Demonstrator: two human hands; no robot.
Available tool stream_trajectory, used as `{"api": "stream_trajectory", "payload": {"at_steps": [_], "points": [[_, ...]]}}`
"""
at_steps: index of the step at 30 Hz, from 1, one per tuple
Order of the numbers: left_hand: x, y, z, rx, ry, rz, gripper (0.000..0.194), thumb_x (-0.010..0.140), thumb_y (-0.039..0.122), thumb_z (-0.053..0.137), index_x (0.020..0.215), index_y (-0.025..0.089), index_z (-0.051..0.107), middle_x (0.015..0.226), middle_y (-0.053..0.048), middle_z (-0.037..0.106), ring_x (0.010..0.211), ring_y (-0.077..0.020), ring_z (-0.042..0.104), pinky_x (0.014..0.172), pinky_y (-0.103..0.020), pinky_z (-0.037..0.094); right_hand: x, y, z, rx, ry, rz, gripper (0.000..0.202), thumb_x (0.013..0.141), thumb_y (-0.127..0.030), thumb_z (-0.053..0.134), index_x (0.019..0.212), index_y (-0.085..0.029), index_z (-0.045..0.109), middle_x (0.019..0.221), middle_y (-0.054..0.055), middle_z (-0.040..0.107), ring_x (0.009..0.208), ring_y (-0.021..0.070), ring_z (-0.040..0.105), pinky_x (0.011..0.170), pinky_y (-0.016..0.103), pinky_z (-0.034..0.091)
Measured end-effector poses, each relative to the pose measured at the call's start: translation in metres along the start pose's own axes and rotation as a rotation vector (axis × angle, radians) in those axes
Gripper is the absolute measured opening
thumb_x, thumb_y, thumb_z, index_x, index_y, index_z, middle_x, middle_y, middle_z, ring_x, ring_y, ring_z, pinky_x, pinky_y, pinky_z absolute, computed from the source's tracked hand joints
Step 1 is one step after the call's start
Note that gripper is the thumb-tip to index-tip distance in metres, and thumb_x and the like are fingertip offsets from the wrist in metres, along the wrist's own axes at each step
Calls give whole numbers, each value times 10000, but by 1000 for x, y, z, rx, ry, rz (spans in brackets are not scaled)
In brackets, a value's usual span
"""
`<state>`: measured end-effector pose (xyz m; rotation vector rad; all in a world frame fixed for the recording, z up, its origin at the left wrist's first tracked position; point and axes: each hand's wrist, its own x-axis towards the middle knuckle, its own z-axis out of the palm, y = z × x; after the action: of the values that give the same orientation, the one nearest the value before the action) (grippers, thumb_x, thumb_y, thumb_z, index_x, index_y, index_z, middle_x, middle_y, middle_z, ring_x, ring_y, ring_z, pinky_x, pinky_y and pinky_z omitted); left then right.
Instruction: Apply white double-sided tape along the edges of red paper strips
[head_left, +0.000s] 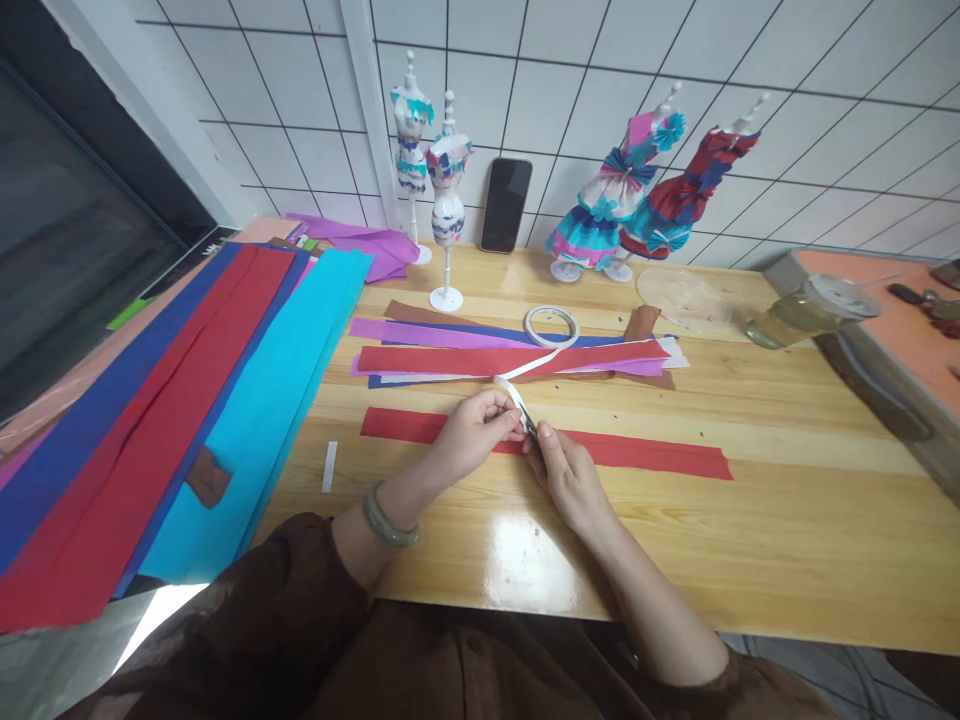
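Between the fingers of my left hand is the loose end of a white strip of tape. The strip runs back over the paper to a tape roll lying flat. My right hand is closed around small dark scissors, whose blades meet the tape close to my left fingertips. Under both hands lies a long red crepe paper strip. Behind it, more strips in red, purple, blue, white and brown are stacked crosswise on the table. A short white piece sits to the left.
Folded crepe paper sheets in red, blue and turquoise cover the left side. Mini dress forms, a phone and paper-dressed forms stand along the tiled wall. A glass jar is at right.
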<state>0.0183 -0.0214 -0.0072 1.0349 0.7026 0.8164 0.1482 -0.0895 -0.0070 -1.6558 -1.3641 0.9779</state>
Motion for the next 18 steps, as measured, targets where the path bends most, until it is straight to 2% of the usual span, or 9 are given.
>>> {"api": "stream_trajectory", "payload": {"at_steps": [5, 12, 18], "points": [[0, 0, 3, 5, 24, 18, 177, 720, 267, 619, 708, 131, 508, 685, -9, 582, 643, -91, 578, 699, -277, 498, 0, -1, 1, -6, 13, 0, 448, 866, -539, 252, 648, -202, 451, 541, -8, 435, 479, 130, 380, 471, 241, 297], [-1, -2, 5, 10, 46, 19, 111, 746, 206, 579, 715, 129, 504, 697, -15, 579, 653, -100, 576, 706, -291, 492, 1, -1, 2, -19, 28, -2, 468, 847, -576, 248, 644, -206, 450, 535, 8, 453, 479, 140, 398, 450, 249, 290], [-1, -4, 5, 0, 53, 10, 117, 746, 217, 581, 726, 129, 505, 713, -20, 584, 659, -106, 581, 724, -306, 490, 2, -2, 1, -25, 28, 6, 494, 835, -600, 249, 634, -200, 458, 512, 4, 448, 471, 137, 415, 441, 250, 301]]}}
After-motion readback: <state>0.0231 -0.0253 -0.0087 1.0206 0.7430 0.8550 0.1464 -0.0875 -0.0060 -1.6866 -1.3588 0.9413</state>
